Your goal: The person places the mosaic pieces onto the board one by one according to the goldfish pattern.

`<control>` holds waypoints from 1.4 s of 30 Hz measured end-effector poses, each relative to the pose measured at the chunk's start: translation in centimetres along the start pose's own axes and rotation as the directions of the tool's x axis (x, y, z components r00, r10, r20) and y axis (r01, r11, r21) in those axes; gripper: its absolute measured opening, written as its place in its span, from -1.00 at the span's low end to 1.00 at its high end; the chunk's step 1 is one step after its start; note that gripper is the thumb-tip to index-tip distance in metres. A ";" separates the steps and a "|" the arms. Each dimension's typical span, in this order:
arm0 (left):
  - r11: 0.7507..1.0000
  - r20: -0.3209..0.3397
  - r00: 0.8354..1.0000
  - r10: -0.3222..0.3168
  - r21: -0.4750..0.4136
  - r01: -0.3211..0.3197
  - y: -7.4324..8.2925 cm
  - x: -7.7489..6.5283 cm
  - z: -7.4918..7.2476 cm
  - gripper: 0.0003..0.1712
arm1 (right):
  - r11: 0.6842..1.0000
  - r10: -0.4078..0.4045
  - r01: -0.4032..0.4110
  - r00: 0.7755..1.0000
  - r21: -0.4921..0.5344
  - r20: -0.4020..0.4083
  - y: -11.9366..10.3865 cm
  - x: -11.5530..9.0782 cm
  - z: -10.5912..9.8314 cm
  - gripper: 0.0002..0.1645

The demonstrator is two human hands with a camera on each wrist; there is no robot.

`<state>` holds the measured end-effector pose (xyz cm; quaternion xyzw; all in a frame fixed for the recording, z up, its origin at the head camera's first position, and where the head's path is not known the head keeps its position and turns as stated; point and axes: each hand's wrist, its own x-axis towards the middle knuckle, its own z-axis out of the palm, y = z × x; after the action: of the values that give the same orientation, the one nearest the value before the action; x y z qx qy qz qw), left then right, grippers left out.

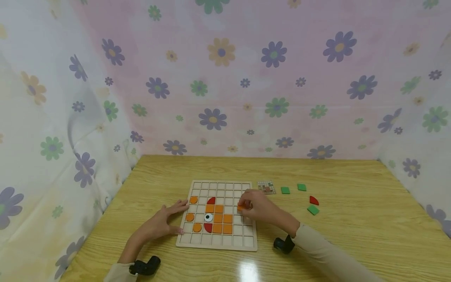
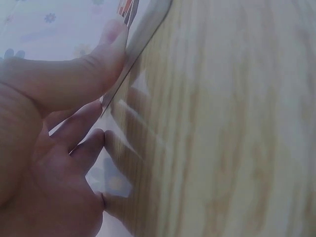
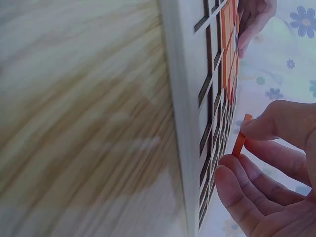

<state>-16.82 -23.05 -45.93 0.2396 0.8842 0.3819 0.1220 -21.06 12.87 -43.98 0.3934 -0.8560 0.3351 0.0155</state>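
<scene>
A wooden grid board (image 1: 216,247) lies on the table with orange squares (image 1: 218,218), orange discs (image 1: 190,217), red quarter-circle pieces (image 1: 211,201) and a white eye disc (image 1: 208,217) set in its cells. At the board's left edge rests my left hand (image 1: 158,223), thumb and fingers spread and touching the rim. My right hand (image 1: 258,205) pinches an orange square tile (image 3: 241,136) between thumb and fingers, over the right side of the board. In the right wrist view the tile is seen edge-on, apart from the grid.
Right of the board lie a small pattern card (image 1: 266,187), several green pieces (image 1: 285,190) and a red quarter-circle (image 1: 314,200). The wooden table (image 1: 352,243) ends at a flowered cloth backdrop (image 1: 243,98) behind and at both sides.
</scene>
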 end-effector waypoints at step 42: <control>1.000 -0.004 1.000 0.021 0.005 -0.021 0.7 -0.1 0.0 -0.12 | 0.987 0.078 -0.057 0.987 -0.150 0.140 -0.7 -2.7 -2.0 -0.80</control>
<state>-16.45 -22.71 -45.46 0.2485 0.8829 0.3812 0.1157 -19.23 15.46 -42.83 0.3852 -0.8899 0.2424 -0.0296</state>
